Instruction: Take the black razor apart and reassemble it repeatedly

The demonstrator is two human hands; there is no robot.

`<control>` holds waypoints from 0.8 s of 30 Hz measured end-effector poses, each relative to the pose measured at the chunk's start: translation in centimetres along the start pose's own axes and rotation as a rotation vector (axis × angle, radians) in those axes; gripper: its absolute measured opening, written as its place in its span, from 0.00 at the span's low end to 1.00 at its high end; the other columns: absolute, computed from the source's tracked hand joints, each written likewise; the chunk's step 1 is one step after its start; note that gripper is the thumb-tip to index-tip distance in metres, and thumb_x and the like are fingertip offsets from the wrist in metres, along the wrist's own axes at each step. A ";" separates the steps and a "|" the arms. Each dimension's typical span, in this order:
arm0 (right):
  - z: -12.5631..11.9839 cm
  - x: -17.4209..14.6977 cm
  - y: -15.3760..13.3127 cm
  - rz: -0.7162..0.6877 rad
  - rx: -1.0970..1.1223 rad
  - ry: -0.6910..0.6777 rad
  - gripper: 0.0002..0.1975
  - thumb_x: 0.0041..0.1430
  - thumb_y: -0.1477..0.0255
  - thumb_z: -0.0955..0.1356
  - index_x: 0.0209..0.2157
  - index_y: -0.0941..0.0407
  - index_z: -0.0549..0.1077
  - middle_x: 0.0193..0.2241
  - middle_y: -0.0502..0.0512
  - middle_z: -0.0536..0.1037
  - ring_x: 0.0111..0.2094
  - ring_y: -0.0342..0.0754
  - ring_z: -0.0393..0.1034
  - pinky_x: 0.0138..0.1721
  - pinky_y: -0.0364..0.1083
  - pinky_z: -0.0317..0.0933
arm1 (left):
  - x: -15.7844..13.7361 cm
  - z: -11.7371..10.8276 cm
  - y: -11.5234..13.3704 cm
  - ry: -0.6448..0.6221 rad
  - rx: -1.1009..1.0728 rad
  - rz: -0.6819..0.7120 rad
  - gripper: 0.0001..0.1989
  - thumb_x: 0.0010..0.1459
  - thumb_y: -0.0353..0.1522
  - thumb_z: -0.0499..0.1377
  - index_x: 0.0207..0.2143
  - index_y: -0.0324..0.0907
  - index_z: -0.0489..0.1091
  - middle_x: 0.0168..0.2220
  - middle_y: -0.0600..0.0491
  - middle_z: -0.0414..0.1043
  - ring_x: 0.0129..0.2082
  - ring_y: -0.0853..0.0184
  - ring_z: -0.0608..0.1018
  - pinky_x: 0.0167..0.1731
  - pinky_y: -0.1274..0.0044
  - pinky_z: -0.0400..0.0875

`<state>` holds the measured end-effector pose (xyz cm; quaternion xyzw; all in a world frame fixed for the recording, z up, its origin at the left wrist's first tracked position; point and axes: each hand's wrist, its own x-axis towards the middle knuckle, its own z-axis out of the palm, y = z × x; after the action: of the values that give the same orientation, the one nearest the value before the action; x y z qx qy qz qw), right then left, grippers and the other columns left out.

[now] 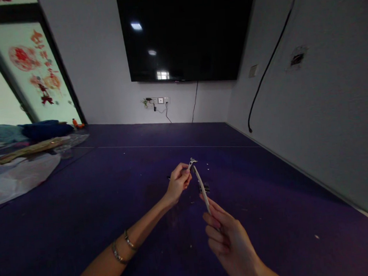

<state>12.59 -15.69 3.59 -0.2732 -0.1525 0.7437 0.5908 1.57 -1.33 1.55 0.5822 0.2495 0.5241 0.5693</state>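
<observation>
My left hand [177, 184] is closed in a pinch round a small silvery metal piece [191, 161] with a flared head. Its kind is too small to make out. Between the fingers and thumb of my right hand [225, 234], a thin, slightly curved whitish strip [202, 188] points up and away. The strip's far tip is close beside the metal piece; I cannot tell whether they touch. Behind the strip, a small dark object [206, 188] lies on the purple surface [140, 226], partly hidden. Another small dark thing shows just left of my left hand.
A large television [191, 31] hangs on the far wall above sockets [161, 100] and cords. A black cable [269, 61] hangs along the right wall. At left lie a plastic sheet [24, 178], a wooden strip [28, 151], dark blue cloth [48, 129] and an orange item [77, 124].
</observation>
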 end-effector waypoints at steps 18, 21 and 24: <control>0.5 0.2 -0.8 -0.083 0.034 -0.018 0.16 0.42 0.74 0.72 0.35 0.54 0.66 0.15 0.38 0.53 0.14 0.31 0.35 0.13 0.35 0.28 | -0.2 0.3 -0.1 -0.053 -0.025 -0.017 0.13 0.53 0.41 0.56 0.32 0.41 0.61 0.17 0.63 0.58 0.11 0.81 0.53 0.10 0.87 0.44; 0.4 0.0 -0.3 -0.050 0.032 -0.008 0.18 0.42 0.74 0.72 0.37 0.54 0.66 0.15 0.39 0.54 0.14 0.31 0.35 0.13 0.35 0.28 | -0.2 0.2 -0.1 -0.055 -0.027 -0.015 0.13 0.53 0.41 0.56 0.32 0.41 0.61 0.17 0.62 0.58 0.11 0.81 0.53 0.10 0.87 0.44; 0.4 -0.4 0.0 -0.032 0.031 0.007 0.19 0.43 0.72 0.72 0.38 0.53 0.66 0.15 0.39 0.54 0.13 0.31 0.35 0.13 0.35 0.29 | -0.2 0.2 0.0 -0.036 -0.016 -0.005 0.12 0.54 0.40 0.56 0.32 0.41 0.61 0.18 0.62 0.58 0.12 0.81 0.54 0.11 0.87 0.44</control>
<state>12.41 -16.07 3.96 -0.2643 -0.1433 0.7353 0.6074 1.68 -1.57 1.58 0.5864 0.2363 0.5139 0.5798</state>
